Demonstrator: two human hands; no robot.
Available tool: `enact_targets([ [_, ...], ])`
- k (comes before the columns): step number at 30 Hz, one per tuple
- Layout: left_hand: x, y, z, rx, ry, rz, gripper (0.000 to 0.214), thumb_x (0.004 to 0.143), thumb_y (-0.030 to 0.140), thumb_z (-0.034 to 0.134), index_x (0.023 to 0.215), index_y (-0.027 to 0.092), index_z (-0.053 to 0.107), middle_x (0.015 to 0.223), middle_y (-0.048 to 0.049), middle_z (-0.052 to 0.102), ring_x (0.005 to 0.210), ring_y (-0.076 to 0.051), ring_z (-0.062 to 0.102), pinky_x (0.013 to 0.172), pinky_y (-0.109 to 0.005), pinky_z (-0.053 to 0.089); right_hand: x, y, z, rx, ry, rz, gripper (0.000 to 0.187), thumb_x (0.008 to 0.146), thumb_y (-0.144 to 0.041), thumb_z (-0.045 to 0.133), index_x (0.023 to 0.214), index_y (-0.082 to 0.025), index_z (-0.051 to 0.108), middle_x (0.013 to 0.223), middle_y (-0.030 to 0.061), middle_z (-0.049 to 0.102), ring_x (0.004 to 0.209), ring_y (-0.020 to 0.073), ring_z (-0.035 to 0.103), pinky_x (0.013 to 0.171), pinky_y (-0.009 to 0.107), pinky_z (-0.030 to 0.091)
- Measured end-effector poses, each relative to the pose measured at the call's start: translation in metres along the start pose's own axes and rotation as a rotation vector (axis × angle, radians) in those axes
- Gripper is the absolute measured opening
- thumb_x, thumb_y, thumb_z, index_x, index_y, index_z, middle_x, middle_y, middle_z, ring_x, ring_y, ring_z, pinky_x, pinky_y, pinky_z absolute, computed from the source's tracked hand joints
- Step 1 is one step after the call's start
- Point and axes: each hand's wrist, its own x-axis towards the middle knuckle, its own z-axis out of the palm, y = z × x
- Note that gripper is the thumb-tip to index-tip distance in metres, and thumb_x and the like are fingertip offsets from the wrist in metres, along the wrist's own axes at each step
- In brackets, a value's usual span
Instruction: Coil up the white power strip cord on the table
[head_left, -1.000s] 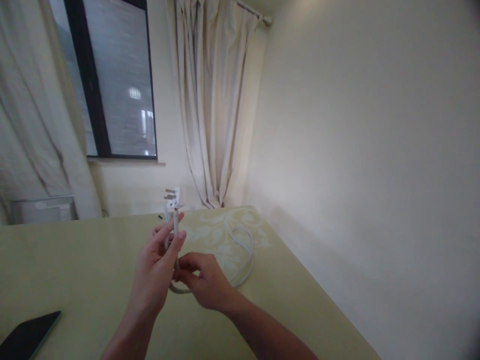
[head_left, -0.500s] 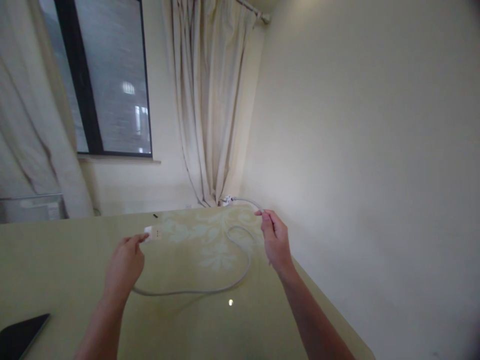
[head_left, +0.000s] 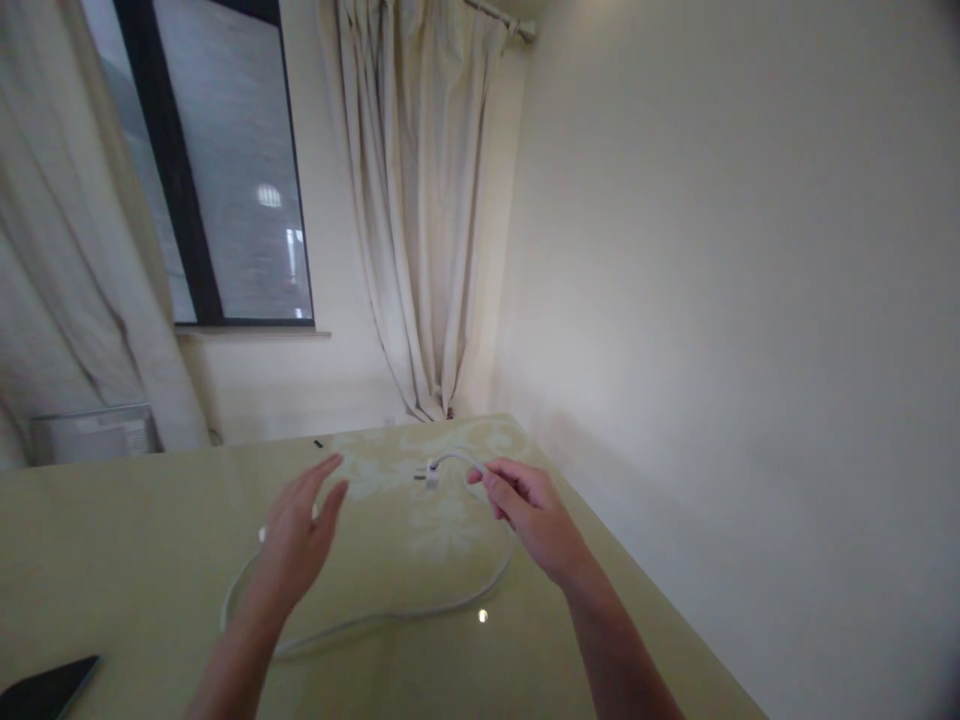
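My right hand [head_left: 529, 510] is closed on a pale grey power cord [head_left: 457, 605] a short way behind its plug. The white plug [head_left: 432, 474] hangs from this end over the table's far part, its prongs pointing left. From there the cord curves across the table and loops round behind my left forearm. My left hand [head_left: 304, 525] is raised over the table with fingers apart and nothing in it. A small white piece [head_left: 262, 535] shows at that hand's left edge; the rest of the white socket block seen earlier is hidden behind the hand.
The glossy greenish table [head_left: 390, 670] meets the wall on the right. A dark flat device [head_left: 49, 688] lies at the near left, and a tiny black object [head_left: 319, 443] near the far edge. Beyond stand long curtains [head_left: 420, 200] and a window [head_left: 232, 170].
My right hand has brought the plug left and nearer, down from the curtain's foot. My left hand has let go of the white socket block and opened, moving slightly right.
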Motion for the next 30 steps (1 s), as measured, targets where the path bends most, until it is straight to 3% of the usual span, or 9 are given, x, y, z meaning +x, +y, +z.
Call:
enact_targets([
  [3, -0.007, 0.057, 0.023, -0.211, -0.180, 0.067, 0.052, 0.096, 0.053, 0.055, 0.140, 0.026, 0.060, 0.135, -0.0134, 0.068, 0.128, -0.031, 0.060, 0.110, -0.048, 0.044, 0.003, 0.008, 0.014, -0.097, -0.120, -0.058, 0.037, 0.103, -0.046, 0.054, 0.100, -0.019, 0.078, 0.068, -0.0020, 0.055, 0.065, 0.0118, 0.050, 0.059, 0.024, 0.036],
  [6, -0.016, 0.078, 0.040, -0.404, -0.220, -0.147, 0.042, 0.094, 0.061, 0.054, 0.098, 0.024, 0.072, 0.076, -0.0039, 0.069, 0.071, -0.022, 0.065, 0.066, -0.032, 0.053, 0.010, 0.024, 0.015, -0.103, -0.193, -0.040, 0.036, 0.102, -0.048, 0.056, 0.100, -0.019, 0.077, 0.068, -0.0032, 0.055, 0.063, 0.0118, 0.048, 0.059, 0.024, 0.035],
  [8, -0.013, 0.071, 0.040, -0.562, -0.099, -0.338, 0.047, 0.091, 0.067, 0.056, 0.080, 0.022, 0.064, 0.056, 0.0039, 0.048, 0.048, -0.014, 0.047, 0.045, -0.024, 0.037, 0.017, 0.036, 0.006, -0.113, -0.213, -0.023, 0.036, 0.099, -0.052, 0.061, 0.095, -0.019, 0.075, 0.066, -0.0043, 0.052, 0.060, 0.0115, 0.045, 0.057, 0.024, 0.032],
  [11, 0.002, 0.044, 0.024, -0.809, 0.187, -0.569, 0.047, 0.081, 0.068, 0.070, 0.082, 0.022, 0.059, 0.052, 0.0109, 0.031, 0.042, -0.008, 0.028, 0.039, -0.018, 0.022, 0.026, 0.052, -0.017, -0.192, -0.227, -0.039, 0.039, 0.098, -0.053, 0.063, 0.082, -0.019, 0.073, 0.065, -0.0042, 0.051, 0.061, 0.0119, 0.043, 0.057, 0.024, 0.030],
  [14, 0.016, 0.019, 0.004, -0.929, 0.346, -0.703, 0.051, 0.068, 0.060, 0.084, 0.079, 0.020, 0.056, 0.051, 0.0134, 0.028, 0.043, -0.005, 0.023, 0.038, -0.016, 0.023, 0.031, 0.060, -0.033, -0.336, -0.207, -0.088, 0.041, 0.100, -0.051, 0.061, 0.075, -0.019, 0.071, 0.063, -0.0034, 0.054, 0.062, 0.0133, 0.047, 0.060, 0.025, 0.031],
  [17, 0.020, 0.010, -0.006, -0.898, 0.425, -0.767, 0.048, 0.067, 0.056, 0.084, 0.081, 0.019, 0.057, 0.050, 0.0139, 0.031, 0.042, -0.004, 0.025, 0.039, -0.015, 0.026, 0.033, 0.060, -0.030, -0.583, -0.094, -0.144, 0.039, 0.104, -0.044, 0.057, 0.077, -0.021, 0.072, 0.071, 0.0005, 0.064, 0.069, 0.0163, 0.056, 0.066, 0.027, 0.034],
  [20, 0.015, 0.024, -0.003, -0.814, 0.351, -0.719, 0.044, 0.074, 0.058, 0.077, 0.085, 0.019, 0.061, 0.051, 0.0126, 0.032, 0.042, -0.006, 0.027, 0.039, -0.017, 0.024, 0.032, 0.058, -0.011, -0.893, -0.075, -0.115, 0.035, 0.106, -0.042, 0.054, 0.088, -0.023, 0.077, 0.085, 0.0056, 0.072, 0.077, 0.0195, 0.064, 0.067, 0.028, 0.035],
  [26, -0.006, 0.073, 0.029, -0.582, -0.076, -0.472, 0.044, 0.085, 0.064, 0.063, 0.095, 0.021, 0.067, 0.056, 0.0071, 0.042, 0.047, -0.013, 0.040, 0.044, -0.024, 0.032, 0.022, 0.059, 0.036, -1.144, -0.263, -0.149, 0.028, 0.103, -0.042, 0.060, 0.096, -0.021, 0.077, 0.089, 0.0096, 0.075, 0.079, 0.0224, 0.070, 0.065, 0.030, 0.040],
  [30, -0.020, 0.085, 0.050, -0.262, -0.210, -0.119, 0.030, 0.094, 0.045, 0.051, 0.096, 0.022, 0.071, 0.093, -0.0111, 0.074, 0.096, -0.029, 0.069, 0.083, -0.043, 0.052, 0.015, 0.064, 0.050, -1.121, -0.359, -0.312, 0.017, 0.102, -0.025, 0.059, 0.102, -0.020, 0.075, 0.093, 0.0088, 0.074, 0.087, 0.0218, 0.070, 0.070, 0.030, 0.045],
])
